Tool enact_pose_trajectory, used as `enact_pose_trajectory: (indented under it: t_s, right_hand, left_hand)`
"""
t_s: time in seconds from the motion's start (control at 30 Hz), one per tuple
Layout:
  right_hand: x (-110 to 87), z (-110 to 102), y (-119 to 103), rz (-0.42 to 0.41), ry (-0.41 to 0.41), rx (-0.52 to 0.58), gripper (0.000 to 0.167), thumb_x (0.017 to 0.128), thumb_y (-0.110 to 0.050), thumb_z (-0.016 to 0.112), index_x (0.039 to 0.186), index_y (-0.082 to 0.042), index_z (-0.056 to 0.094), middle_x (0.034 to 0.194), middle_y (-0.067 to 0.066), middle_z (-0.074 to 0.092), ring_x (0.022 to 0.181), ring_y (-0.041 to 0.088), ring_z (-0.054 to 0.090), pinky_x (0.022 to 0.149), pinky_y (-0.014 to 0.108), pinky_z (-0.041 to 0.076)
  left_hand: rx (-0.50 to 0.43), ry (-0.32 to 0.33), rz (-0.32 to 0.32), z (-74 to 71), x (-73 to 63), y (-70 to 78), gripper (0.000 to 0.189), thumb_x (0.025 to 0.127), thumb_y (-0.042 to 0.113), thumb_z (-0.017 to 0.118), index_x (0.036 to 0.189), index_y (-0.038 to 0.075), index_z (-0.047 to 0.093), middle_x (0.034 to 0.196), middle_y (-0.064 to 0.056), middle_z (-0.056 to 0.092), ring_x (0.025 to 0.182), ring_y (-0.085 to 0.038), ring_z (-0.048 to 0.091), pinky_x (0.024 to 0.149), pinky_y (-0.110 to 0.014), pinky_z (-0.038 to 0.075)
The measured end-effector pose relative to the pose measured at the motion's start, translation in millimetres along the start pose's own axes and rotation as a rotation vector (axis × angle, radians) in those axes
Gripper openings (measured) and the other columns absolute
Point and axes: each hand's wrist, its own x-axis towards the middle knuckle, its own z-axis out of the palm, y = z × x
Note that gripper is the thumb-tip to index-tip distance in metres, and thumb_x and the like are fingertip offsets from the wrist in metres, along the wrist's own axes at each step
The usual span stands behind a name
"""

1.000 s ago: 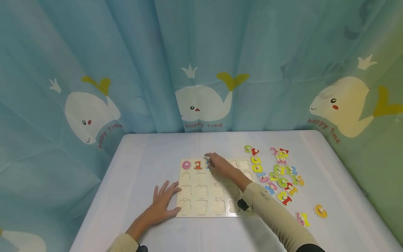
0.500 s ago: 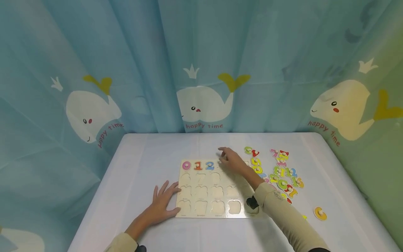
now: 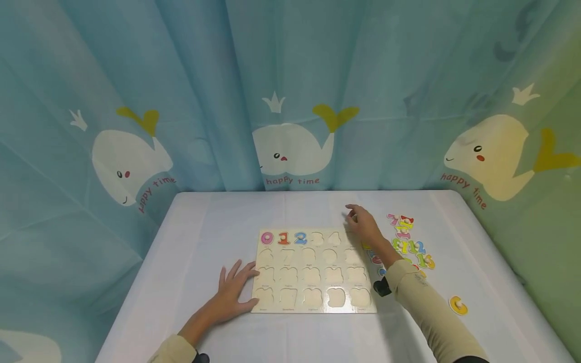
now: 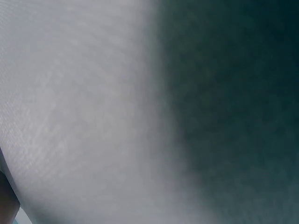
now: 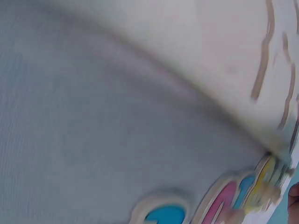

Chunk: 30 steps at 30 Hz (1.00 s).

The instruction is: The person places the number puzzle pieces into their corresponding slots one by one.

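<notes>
A pale wooden number puzzle board (image 3: pixel 300 297) lies on the white table. In its top row sit a pink 0 (image 3: pixel 267 238), an orange 1 (image 3: pixel 283 238) and a blue 2 (image 3: pixel 300 238); the other recesses in view are bare. My left hand (image 3: pixel 233 295) rests with spread fingers at the board's left edge. Over the board's top right corner is my right hand (image 3: pixel 366 228), its index finger stretched out, covering the spot where number pieces lay. Whether it holds one is hidden. The right wrist view catches a blue piece (image 5: pixel 166 214) beside the board.
Several coloured number pieces with knobs (image 3: pixel 403 232) lie in a cluster right of the board. An orange piece (image 3: pixel 458 305) lies apart near the right. A blue whale-print curtain (image 3: pixel 295 60) hangs behind the table (image 3: pixel 218 212).
My right hand has moved right from the blue 2, across the top of the board, to the pieces at its top right. My left hand has stayed at the left edge.
</notes>
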Motion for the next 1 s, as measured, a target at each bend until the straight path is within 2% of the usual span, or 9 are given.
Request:
enact_pose_trajectory:
  t_s: [0.13, 0.3, 0.47, 0.6, 0.8, 1.0]
  right_hand:
    - [2.2, -6, 8, 0.057, 0.03, -0.037, 0.04, 0.095, -0.007, 0.053, 0.132, 0.004, 0.046, 0.102, 0.019, 0.06, 0.079, 0.026, 0.055, 0.068, 0.039, 0.046]
    - [5.8, -13, 14, 0.095, 0.023, -0.079, 0.041, 0.094, -0.006, 0.053, 0.134, 0.002, 0.044, 0.106, 0.02, 0.06, 0.09, 0.031, 0.058, 0.078, 0.045, 0.048]
    - [6.1, -14, 21, 0.119, 0.011, -0.119, 0.043, 0.093, -0.006, 0.056, 0.135, -0.003, 0.045, 0.108, 0.018, 0.062, 0.093, 0.031, 0.057, 0.081, 0.045, 0.048]
    - [5.3, -14, 26, 0.11, 0.013, -0.127, 0.042, 0.092, -0.005, 0.058, 0.133, -0.002, 0.048, 0.109, 0.019, 0.061, 0.093, 0.032, 0.055, 0.081, 0.045, 0.047]
    - [8.5, -12, 33, 0.063, -0.015, -0.076, 0.041, 0.092, -0.005, 0.059, 0.132, -0.002, 0.05, 0.116, 0.02, 0.059, 0.1, 0.034, 0.057, 0.087, 0.048, 0.046]
    - [13.3, -12, 30, 0.049, -0.043, -0.106, 0.038, 0.092, -0.005, 0.059, 0.129, -0.001, 0.052, 0.111, 0.018, 0.062, 0.096, 0.032, 0.056, 0.082, 0.047, 0.047]
  left_hand:
    - [0.006, 0.012, 0.006, 0.3, -0.9, -0.5, 0.057, 0.079, 0.034, 0.068, 0.13, 0.015, 0.049, 0.149, -0.007, 0.032, 0.138, -0.04, 0.012, 0.101, -0.066, -0.007]
    - [0.003, 0.046, 0.035, 1.4, -2.7, -1.5, 0.056, 0.078, 0.032, 0.069, 0.128, 0.012, 0.05, 0.147, -0.01, 0.036, 0.137, -0.043, 0.016, 0.099, -0.068, -0.005]
    - [-0.001, 0.049, 0.036, 1.9, -3.5, -2.0, 0.057, 0.078, 0.032, 0.069, 0.128, 0.012, 0.05, 0.147, -0.01, 0.035, 0.137, -0.042, 0.015, 0.1, -0.068, -0.005]
    - [0.0, 0.038, 0.032, 1.8, -3.1, -2.7, 0.058, 0.079, 0.033, 0.069, 0.129, 0.013, 0.05, 0.148, -0.008, 0.034, 0.138, -0.04, 0.014, 0.1, -0.067, -0.005]
    - [0.0, 0.014, 0.025, 1.7, -2.4, -2.8, 0.059, 0.08, 0.035, 0.068, 0.131, 0.015, 0.048, 0.15, -0.006, 0.031, 0.139, -0.039, 0.011, 0.1, -0.066, -0.007]
    - [0.012, -0.008, 0.006, 1.6, -1.5, -2.1, 0.059, 0.081, 0.037, 0.066, 0.132, 0.017, 0.046, 0.151, -0.005, 0.029, 0.14, -0.037, 0.009, 0.101, -0.065, -0.007]
